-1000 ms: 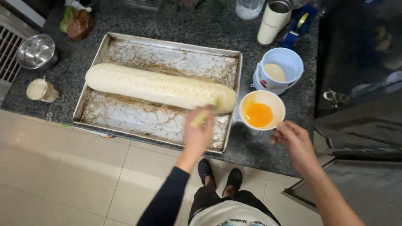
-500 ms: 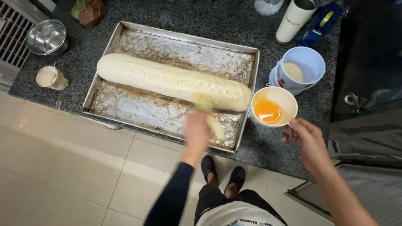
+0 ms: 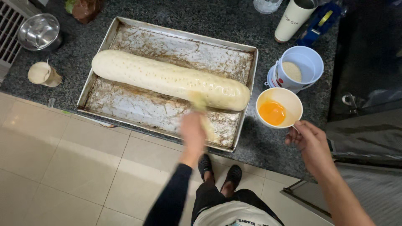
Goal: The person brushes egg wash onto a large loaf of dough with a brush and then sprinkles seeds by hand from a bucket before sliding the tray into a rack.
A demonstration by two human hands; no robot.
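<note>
Head view, only view available. I see a speckled dark granite bench (image 3: 259, 146) above pale floor tiles. At centre sits a rectangular metal baking tray (image 3: 125, 106), its floor dull, scorched brown and flaky. Across it, running from far left toward near right, lies a long dough log (image 3: 167, 79), pale cream, smooth-skinned, pricked with rows of small holes, and glossy at its right end.

My left hand (image 3: 193, 134) is at the tray's near edge, blurred, fingers wrapped around a pastry brush (image 3: 200, 109) whose pale bristles touch the log's near right flank. The dark sleeve runs back toward me.

My right hand (image 3: 310, 140) is off the tray's right side, fingers pinched on the handle of a small white cup (image 3: 279, 108), round, glazed, holding bright orange beaten egg.

Just beyond that cup stands a light blue plastic cup (image 3: 301, 69) with pale grains inside. Farther back stands a cream cylindrical tumbler (image 3: 293, 21). On the far left is a shiny steel bowl (image 3: 38, 32), and nearer, a small tan paper cup (image 3: 44, 74).
</note>
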